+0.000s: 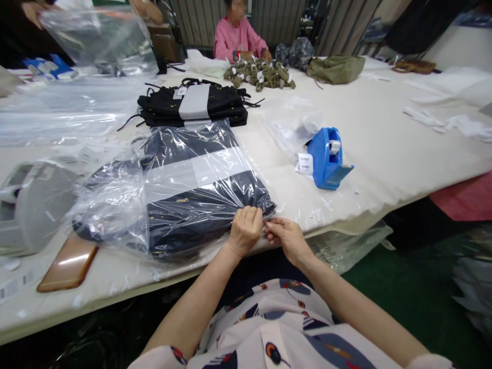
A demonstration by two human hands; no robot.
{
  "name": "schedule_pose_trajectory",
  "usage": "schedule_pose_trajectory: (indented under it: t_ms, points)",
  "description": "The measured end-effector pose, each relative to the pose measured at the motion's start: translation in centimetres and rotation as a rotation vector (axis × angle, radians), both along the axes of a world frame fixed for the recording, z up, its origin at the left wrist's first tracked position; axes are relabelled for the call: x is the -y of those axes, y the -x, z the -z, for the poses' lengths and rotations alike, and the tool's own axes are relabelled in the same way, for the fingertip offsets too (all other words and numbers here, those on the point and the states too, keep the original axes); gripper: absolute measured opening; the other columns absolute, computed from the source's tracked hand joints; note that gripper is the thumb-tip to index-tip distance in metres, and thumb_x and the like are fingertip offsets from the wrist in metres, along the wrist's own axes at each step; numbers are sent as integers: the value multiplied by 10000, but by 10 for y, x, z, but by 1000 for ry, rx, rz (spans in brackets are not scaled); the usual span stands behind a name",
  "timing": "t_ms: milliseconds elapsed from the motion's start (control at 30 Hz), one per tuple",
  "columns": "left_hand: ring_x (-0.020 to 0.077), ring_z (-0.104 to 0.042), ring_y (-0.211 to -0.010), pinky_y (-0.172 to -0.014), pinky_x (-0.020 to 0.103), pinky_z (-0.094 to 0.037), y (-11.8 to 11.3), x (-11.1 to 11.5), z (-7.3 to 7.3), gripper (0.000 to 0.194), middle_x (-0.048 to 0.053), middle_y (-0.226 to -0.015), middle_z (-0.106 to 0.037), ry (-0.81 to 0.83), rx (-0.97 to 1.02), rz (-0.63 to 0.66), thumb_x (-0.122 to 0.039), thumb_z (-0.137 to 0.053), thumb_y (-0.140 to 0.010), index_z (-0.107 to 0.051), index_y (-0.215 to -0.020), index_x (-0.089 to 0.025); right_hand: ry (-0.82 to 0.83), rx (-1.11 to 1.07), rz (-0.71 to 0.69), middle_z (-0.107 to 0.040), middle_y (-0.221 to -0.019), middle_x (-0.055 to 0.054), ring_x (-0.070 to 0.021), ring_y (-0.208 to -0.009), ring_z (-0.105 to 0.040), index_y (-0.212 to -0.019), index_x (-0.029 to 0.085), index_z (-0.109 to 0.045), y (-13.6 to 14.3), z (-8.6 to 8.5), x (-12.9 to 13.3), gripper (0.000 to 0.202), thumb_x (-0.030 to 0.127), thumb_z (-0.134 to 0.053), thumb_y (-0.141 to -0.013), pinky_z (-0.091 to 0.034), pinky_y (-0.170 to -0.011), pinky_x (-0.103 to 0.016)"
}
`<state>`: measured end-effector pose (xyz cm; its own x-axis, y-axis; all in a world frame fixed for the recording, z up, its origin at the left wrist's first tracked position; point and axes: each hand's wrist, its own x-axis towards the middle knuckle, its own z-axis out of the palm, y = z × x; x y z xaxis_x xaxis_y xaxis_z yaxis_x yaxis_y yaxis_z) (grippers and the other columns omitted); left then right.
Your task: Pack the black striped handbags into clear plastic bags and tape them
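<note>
The left hand and right hand nearly meet, fingers closed at the near right corner of a clear plastic bag. It lies left and away on the tabletop, long axis running left-right, left hand nearer; glossy, creased, it encloses dark, pale-banded folded fabric.

Left hand: closed on the near right corner of a clear plastic bag, fingers curled. Right hand: at the same corner, thumb and fingertips nearly together (whether film lies between them, cannot tell). Bag contents: dark folded items with a pale band. Just beyond it, a black stack, also banded. Right of the bag: blue tape dispenser, upright. Near left: brown phone-like object, flat on the table. Across: person in pink, hands at a green pile.
</note>
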<state>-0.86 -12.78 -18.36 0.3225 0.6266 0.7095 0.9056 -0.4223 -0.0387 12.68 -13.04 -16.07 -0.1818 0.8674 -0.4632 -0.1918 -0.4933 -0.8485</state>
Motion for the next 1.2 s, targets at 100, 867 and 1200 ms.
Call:
schedule_pose_trajectory:
  t_ms: [100, 867, 1200]
  points:
    - [200, -539, -730, -633, 315, -405, 1, -1, -8, 146, 94, -721, -568, 16, -32, 18, -117, -415, -848, -555, -808, -113, -80, 42, 8, -589, -562, 20, -109, -489, -521, -722, 167, -531, 5, 12, -7, 296, 355, -698, -565, -440, -475, -233]
    - [224, -485, -745, -649, 356, -427, -16, 6, -13, 141, 84, -780, -523, 260, 143, -222, -93, -469, -683, -498, -807, -155, -57, -164, -261, -480, -516, 27, -91, -480, -380, -539, 164, -526, 3, -9, -40, 103, 189, -586, -460, -337, -466, -231]
    - [185, -459, -565, -487, 309, -291, -21, -1, -3, 57, 57, -648, -463, 185, -280, -196, -116, -469, -763, -496, -719, -139, -217, 280, -350, -642, -1000, -119, -258, -916, -607, -904, 158, -643, -28, -31, -103, 399, 336, -663, -548, -503, -744, -341]
